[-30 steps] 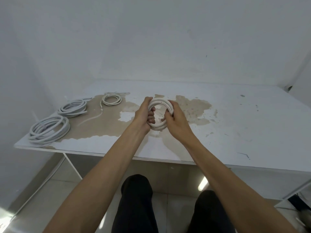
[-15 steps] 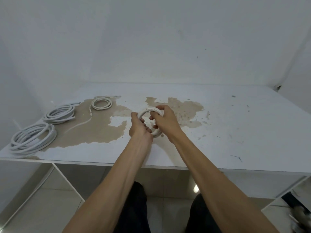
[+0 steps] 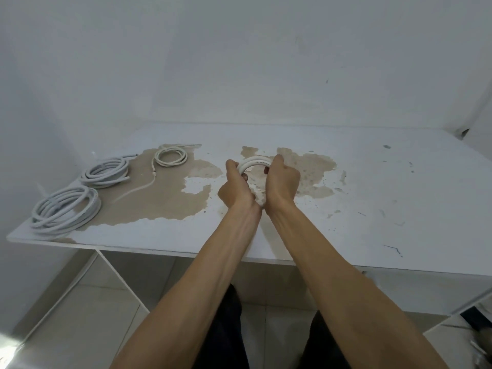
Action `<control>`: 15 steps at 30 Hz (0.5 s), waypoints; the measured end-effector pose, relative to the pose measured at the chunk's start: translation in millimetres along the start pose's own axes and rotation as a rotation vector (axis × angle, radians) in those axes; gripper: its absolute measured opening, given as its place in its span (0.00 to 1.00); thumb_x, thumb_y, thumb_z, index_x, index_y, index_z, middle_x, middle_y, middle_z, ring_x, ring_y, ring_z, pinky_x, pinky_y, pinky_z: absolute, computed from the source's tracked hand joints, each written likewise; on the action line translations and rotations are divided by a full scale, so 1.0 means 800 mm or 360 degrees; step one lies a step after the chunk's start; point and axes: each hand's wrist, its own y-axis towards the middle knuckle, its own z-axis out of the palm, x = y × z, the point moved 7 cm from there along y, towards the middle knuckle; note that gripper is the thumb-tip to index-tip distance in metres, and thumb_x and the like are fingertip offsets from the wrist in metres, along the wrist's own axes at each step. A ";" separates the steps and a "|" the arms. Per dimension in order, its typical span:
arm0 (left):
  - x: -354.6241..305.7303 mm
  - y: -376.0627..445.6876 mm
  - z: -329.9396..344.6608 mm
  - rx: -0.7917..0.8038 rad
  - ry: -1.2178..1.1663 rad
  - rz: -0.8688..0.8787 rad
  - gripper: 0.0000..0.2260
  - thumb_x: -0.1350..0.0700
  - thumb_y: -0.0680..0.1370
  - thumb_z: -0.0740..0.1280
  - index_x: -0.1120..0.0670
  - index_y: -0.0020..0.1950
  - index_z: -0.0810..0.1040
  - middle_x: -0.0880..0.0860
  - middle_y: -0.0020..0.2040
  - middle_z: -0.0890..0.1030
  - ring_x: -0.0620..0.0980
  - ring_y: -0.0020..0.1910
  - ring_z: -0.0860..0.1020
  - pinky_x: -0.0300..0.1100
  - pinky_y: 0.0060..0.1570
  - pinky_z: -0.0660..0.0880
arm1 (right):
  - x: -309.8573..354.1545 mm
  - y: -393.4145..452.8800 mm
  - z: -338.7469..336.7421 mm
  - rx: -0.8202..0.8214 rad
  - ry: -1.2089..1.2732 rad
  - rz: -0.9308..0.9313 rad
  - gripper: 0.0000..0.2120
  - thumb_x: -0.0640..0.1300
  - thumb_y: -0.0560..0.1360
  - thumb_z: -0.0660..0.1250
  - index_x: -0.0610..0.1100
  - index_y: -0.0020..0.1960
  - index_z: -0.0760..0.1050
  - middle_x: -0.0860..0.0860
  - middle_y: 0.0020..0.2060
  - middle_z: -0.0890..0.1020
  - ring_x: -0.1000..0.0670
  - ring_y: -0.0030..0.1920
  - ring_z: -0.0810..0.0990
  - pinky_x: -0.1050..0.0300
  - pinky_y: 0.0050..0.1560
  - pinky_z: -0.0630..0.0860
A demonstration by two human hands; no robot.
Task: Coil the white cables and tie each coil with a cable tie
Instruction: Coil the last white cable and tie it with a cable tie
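Two hands grip one small white coil (image 3: 254,164) over the middle of the table (image 3: 372,209), wrists nearly touching. The left hand (image 3: 235,187) curls round the coil's left side and the right hand (image 3: 282,182) round its right side, fingers wrapped over the cable. Only the far arc of this coil shows clearly, plus a sliver between the wrists; the near part is hidden behind both hands. Whether a cable tie is on it cannot be told. Faint print runs along the top strand, too small to read.

Three more coils lie at the table's left. The nearest coil (image 3: 66,209), the largest, sits close to the front edge. The middle coil (image 3: 106,173) lies behind it. The far coil (image 3: 171,157) is smaller, with a loose tail (image 3: 138,186) trailing toward the front over a brown patch (image 3: 159,203) where the top's white coating is gone. No ties can be made out on these. Dark trousers (image 3: 226,328) show below the table, cut off by the frame.
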 end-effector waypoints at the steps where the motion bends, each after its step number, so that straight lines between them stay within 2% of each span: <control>1: 0.000 0.001 -0.001 -0.0010 0.0013 0.0004 0.14 0.52 0.75 0.66 0.54 0.32 0.68 0.46 0.21 0.68 0.43 0.14 0.65 0.29 0.18 0.60 | -0.002 0.000 0.001 0.0027 0.0011 0.0015 0.20 0.47 0.79 0.60 0.43 0.29 0.73 0.56 0.19 0.71 0.52 0.22 0.68 0.55 0.31 0.68; 5: -0.002 0.014 -0.013 -0.0111 0.0040 0.0007 0.15 0.49 0.75 0.66 0.54 0.32 0.68 0.47 0.27 0.67 0.44 0.16 0.62 0.31 0.20 0.59 | -0.010 0.005 0.018 0.0298 -0.0031 0.0143 0.18 0.47 0.78 0.60 0.41 0.33 0.75 0.51 0.23 0.74 0.50 0.22 0.71 0.56 0.31 0.73; 7: -0.004 0.019 -0.018 -0.0149 0.0062 0.0004 0.16 0.48 0.75 0.66 0.54 0.33 0.68 0.47 0.27 0.67 0.45 0.19 0.62 0.35 0.23 0.61 | -0.013 0.006 0.027 0.0417 -0.0112 0.0199 0.17 0.48 0.78 0.58 0.42 0.34 0.73 0.50 0.24 0.73 0.50 0.21 0.69 0.57 0.29 0.71; 9: -0.011 0.025 -0.020 -0.0121 0.0156 0.0050 0.16 0.47 0.75 0.66 0.54 0.32 0.69 0.47 0.26 0.68 0.45 0.19 0.63 0.35 0.23 0.61 | -0.017 0.009 0.031 0.0401 -0.0206 0.0180 0.17 0.48 0.79 0.56 0.43 0.35 0.70 0.50 0.26 0.70 0.51 0.21 0.66 0.59 0.27 0.66; 11: -0.016 0.029 -0.015 -0.0023 0.0320 0.0105 0.15 0.48 0.75 0.65 0.55 0.33 0.69 0.47 0.24 0.66 0.45 0.17 0.62 0.33 0.21 0.60 | -0.019 0.011 0.026 0.0267 -0.0225 0.0145 0.16 0.47 0.80 0.53 0.43 0.35 0.67 0.50 0.27 0.68 0.50 0.24 0.64 0.59 0.28 0.63; 13: -0.030 0.042 -0.018 0.0056 0.0461 0.0197 0.16 0.48 0.76 0.65 0.56 0.33 0.70 0.47 0.22 0.66 0.46 0.18 0.62 0.34 0.22 0.62 | -0.027 0.012 0.040 0.0205 -0.0250 0.0150 0.16 0.47 0.80 0.52 0.44 0.34 0.66 0.51 0.26 0.66 0.49 0.25 0.63 0.56 0.31 0.63; 15: -0.039 0.055 -0.019 0.0203 0.0625 0.0241 0.18 0.46 0.78 0.64 0.57 0.34 0.74 0.49 0.24 0.68 0.48 0.22 0.66 0.39 0.27 0.68 | -0.030 0.013 0.047 0.0176 -0.0255 0.0152 0.17 0.47 0.80 0.52 0.44 0.34 0.66 0.51 0.25 0.66 0.49 0.26 0.63 0.53 0.34 0.64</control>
